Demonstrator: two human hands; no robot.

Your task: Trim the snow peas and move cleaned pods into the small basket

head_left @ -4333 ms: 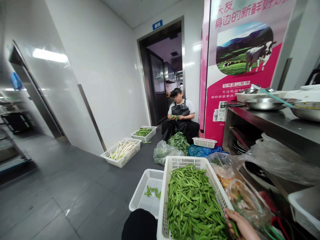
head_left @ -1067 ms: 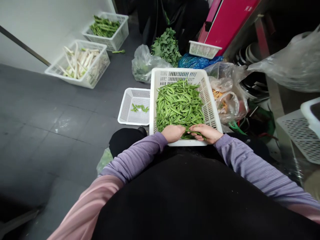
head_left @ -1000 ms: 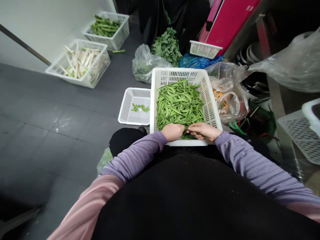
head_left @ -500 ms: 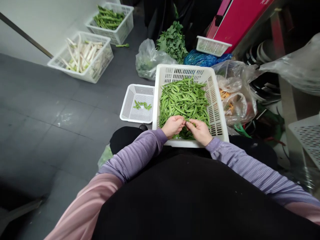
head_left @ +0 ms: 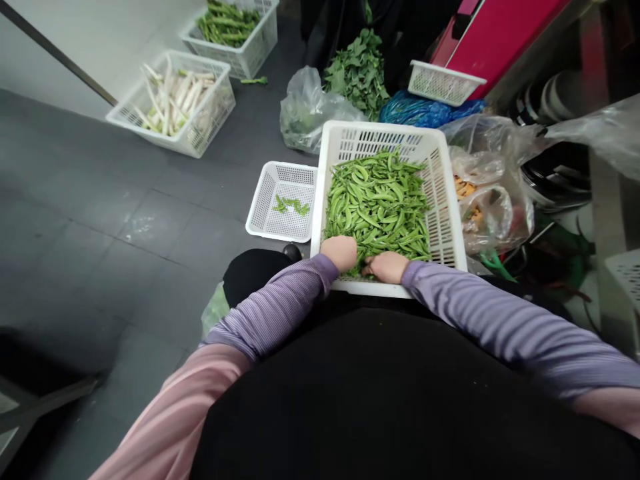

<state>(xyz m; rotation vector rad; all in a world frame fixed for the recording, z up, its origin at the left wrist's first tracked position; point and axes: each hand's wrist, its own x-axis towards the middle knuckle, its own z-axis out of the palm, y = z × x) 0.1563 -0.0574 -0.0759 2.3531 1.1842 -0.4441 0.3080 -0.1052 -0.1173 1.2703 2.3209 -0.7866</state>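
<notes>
A large white plastic basket (head_left: 455,227) sits in front of my body, holding a heap of green pea pods (head_left: 377,197). Inside its near left corner, my left hand (head_left: 341,253) is closed in a fist with the back of the hand toward me; whatever its fingers hold is hidden. Just to the right, my right hand (head_left: 387,267) reaches down at the pods near the front rim. Its fingers are curled and pressed together, and I cannot make out what is between them. A small gap separates the two hands.
Left of the basket stands a small white basket (head_left: 260,223) with a few green bits. Farther off are baskets of white-stalked vegetables (head_left: 177,103) and green stalks (head_left: 227,25). Leafy greens (head_left: 357,73), a blue bag (head_left: 415,110) and clear plastic bags (head_left: 493,180) crowd the back and right.
My fingertips met above the pods before; now my hands are slightly apart, and the right one has dropped lower toward the front rim. The whole view has shifted slightly.
</notes>
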